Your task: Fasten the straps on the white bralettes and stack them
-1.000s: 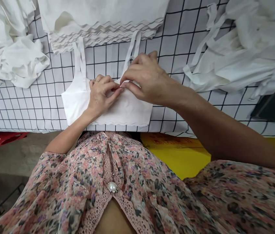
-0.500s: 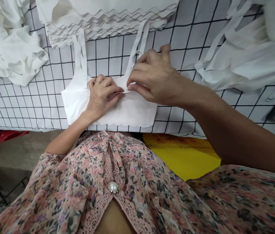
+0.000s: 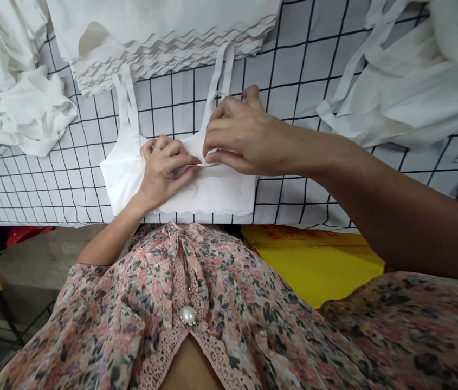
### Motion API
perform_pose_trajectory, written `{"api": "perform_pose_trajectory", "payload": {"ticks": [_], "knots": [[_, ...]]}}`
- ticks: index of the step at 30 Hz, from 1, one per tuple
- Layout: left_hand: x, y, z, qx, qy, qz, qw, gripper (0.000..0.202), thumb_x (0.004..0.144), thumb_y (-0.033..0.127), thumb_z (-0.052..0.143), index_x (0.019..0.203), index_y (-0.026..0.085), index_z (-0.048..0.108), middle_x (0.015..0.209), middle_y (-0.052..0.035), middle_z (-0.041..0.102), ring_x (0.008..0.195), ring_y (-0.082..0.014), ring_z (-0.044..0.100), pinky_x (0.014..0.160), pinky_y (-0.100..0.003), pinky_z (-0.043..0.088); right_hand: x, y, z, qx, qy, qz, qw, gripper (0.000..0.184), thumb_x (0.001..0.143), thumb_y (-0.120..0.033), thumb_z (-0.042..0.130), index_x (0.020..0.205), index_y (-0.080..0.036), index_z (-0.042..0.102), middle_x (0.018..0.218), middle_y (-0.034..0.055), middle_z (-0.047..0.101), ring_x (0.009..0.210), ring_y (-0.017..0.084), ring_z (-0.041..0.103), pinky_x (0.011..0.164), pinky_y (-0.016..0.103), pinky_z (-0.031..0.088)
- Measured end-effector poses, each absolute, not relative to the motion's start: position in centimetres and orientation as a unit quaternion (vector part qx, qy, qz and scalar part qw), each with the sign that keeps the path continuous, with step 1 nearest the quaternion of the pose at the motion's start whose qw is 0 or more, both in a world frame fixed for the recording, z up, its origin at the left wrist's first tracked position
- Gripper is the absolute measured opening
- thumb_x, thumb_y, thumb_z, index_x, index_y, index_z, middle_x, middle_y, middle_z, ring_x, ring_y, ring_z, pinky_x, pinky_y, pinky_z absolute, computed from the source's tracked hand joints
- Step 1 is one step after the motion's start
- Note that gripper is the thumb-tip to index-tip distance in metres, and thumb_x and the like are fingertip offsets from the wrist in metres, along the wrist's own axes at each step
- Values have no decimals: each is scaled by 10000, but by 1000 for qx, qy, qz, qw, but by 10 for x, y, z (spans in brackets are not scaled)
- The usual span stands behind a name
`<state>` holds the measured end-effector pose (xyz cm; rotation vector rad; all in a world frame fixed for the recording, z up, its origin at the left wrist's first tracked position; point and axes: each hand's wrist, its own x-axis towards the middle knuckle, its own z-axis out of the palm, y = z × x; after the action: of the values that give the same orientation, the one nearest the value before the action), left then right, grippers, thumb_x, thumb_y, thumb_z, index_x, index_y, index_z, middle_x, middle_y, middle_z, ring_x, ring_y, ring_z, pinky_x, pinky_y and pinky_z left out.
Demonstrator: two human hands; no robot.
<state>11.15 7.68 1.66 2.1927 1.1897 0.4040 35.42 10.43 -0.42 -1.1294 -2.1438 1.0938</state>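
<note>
A white bra top (image 3: 229,189) with two shoulder straps lies flat on the checked tablecloth (image 3: 172,108), its wavy hem toward me. My left hand (image 3: 167,170), with a ring on one finger, rests on the garment and pinches its upper edge near the middle. Close beside it, my right hand (image 3: 240,135) pinches the same edge between thumb and fingers. A small fold of fabric stands up between the fingertips. The straps stretch away from me, up to a stack of white garments.
The stack of white garments (image 3: 163,27) with wavy edges lies just beyond the bra top. Crumpled white garments (image 3: 29,108) are heaped on the left, and more strappy white garments (image 3: 407,92) lie on the right. A yellow box (image 3: 314,265) stands below the table edge.
My right hand has come slightly left along the upper edge, closer to my left hand. The whole view has shifted a little; both hands still pinch the bra top.
</note>
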Motion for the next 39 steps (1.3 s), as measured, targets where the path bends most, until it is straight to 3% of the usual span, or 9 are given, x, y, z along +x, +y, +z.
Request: {"api": "perform_pose_trajectory", "payload": {"ticks": [8, 13, 33, 39], "knots": [[107, 78, 18, 840, 426, 152, 301, 250, 1072, 496, 646, 1061, 325, 828, 896, 0, 665, 1054, -223, 589, 1100, -467, 332, 354, 109, 13, -357, -859, 339, 141, 376, 1061, -456, 505, 868, -242, 747, 873, 76, 721, 1218, 339, 561, 1188, 672, 309], [106, 78, 19, 838, 426, 145, 309, 249, 1080, 489, 635, 1079, 337, 832, 893, 6, 654, 1045, -215, 581, 1105, -461, 327, 355, 111, 21, -332, -882, 318, 105, 369, 1069, -376, 440, 953, -245, 764, 915, 94, 722, 1227, 337, 535, 1153, 640, 303], [104, 80, 18, 847, 406, 136, 314, 281, 1081, 489, 619, 1030, 295, 817, 896, -3, 668, 1065, -230, 588, 1112, -474, 321, 349, 118, 28, -301, -893, 315, 114, 350, 1080, -355, 449, 939, -216, 738, 910, 89, 701, 1219, 320, 535, 1144, 627, 317], [103, 79, 18, 842, 411, 140, 320, 241, 1077, 441, 632, 998, 279, 793, 919, 12, 685, 1041, -211, 595, 1125, -457, 322, 341, 114, 26, -300, -882, 333, 147, 367, 1084, -354, 431, 1078, -222, 774, 968, 87, 707, 1231, 332, 545, 1100, 621, 336]]}}
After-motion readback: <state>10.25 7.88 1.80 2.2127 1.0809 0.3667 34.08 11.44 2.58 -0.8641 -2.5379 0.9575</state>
